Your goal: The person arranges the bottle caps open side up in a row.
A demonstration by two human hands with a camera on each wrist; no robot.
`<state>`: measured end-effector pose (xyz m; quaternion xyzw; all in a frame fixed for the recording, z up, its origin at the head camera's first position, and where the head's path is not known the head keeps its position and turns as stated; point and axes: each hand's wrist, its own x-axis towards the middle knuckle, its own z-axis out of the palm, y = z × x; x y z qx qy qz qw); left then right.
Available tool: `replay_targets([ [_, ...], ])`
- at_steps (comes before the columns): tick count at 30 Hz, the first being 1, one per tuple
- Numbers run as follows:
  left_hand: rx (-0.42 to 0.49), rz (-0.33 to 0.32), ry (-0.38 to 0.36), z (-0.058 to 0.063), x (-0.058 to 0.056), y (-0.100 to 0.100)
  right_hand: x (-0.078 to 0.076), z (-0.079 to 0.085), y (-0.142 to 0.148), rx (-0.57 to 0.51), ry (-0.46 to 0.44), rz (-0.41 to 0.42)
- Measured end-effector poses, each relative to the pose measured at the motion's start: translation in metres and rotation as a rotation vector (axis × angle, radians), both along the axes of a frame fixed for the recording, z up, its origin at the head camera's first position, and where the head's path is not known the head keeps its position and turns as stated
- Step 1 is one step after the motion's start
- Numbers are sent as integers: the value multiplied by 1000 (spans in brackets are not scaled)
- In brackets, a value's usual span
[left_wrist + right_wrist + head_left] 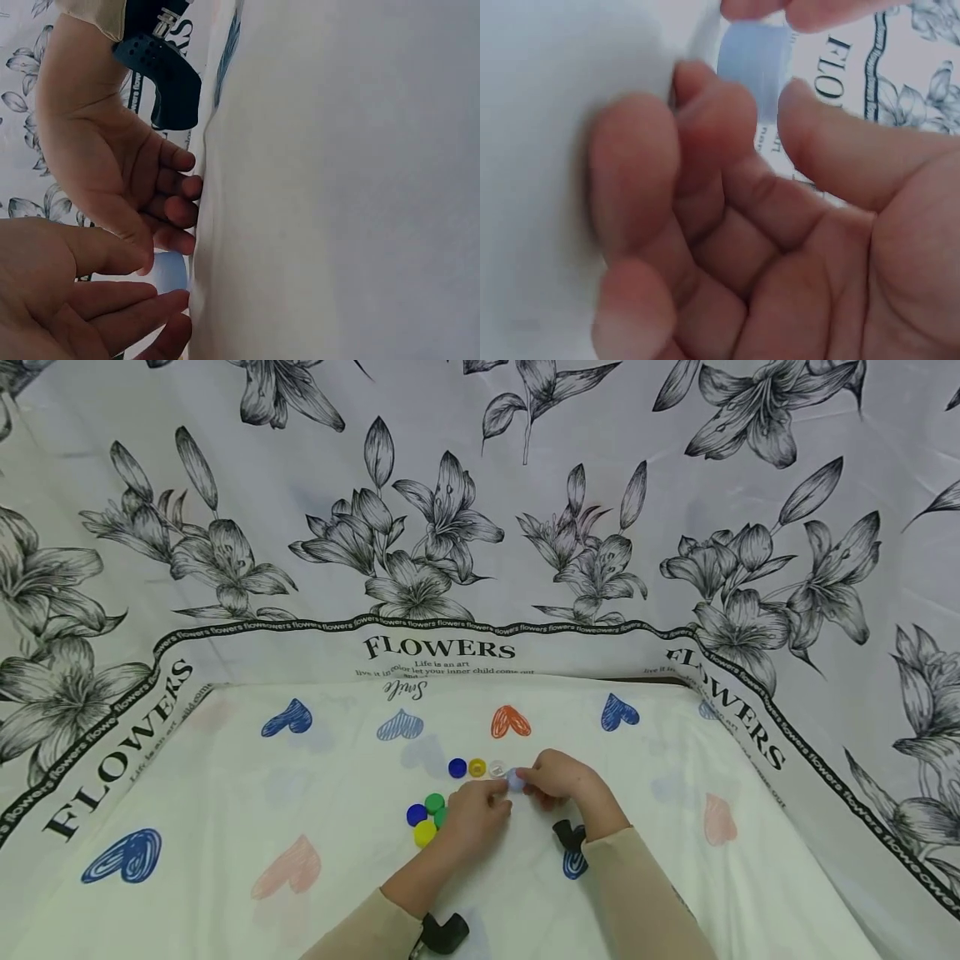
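Observation:
A light blue bottle cap [515, 779] stands on the cloth at the right end of a row of caps. My right hand [564, 778] pinches its right side between thumb and fingers. From the left, my left hand [477, 814] also has thumb and fingertips on the same cap. The right wrist view shows the cap [754, 64] between both hands' fingertips. To its left in the row are a clear cap [497, 768], a yellow cap [477, 767] and a dark blue cap [457, 767].
Beside the left hand sits a cluster: a blue cap [417, 814], a green cap [434, 803], another green cap partly hidden by that hand, and a yellow cap [424, 834]. A white cloth with printed hearts [510, 722] covers the table. Behind hangs a flower-printed curtain [420, 543].

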<state>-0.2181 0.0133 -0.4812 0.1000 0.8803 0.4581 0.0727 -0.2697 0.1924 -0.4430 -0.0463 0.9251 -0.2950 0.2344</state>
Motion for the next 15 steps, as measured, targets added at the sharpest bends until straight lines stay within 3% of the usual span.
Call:
replay_targets([
  [6, -57, -80, 11, -2, 0, 1, -3, -4, -1, 16, 4, -77],
  [12, -119, -180, 57, -4, -1, 2, -2, -2, -3, 51, 34, -90],
  [15, -144, -189, 43, -4, 0, 3, -1, -1, -4, 49, 46, -96],
])
